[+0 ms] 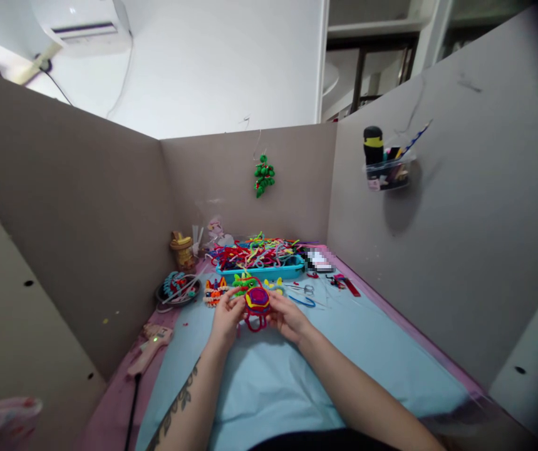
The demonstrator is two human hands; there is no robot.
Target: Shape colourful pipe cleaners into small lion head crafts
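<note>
Between my two hands, above the blue cloth, is a round pipe-cleaner piece (257,300) in red, purple, yellow and blue, with red loops hanging below it. My left hand (229,313) grips its left side with thumb and fingers. On the opposite side my right hand (288,314) has its fingers closed on the edge. Just behind the piece lie an orange and white pipe-cleaner figure (215,292), a green one (243,283) and a yellow one (274,286), partly covered by the hands and the piece.
A blue tray (262,274) heaped with coloured pipe cleaners stands at the back. Small scissors (307,289) lie to the right. On the left are a dark bowl (178,294), a lidded jar (183,252) and a pink corded glue gun (151,347). Grey partitions enclose three sides.
</note>
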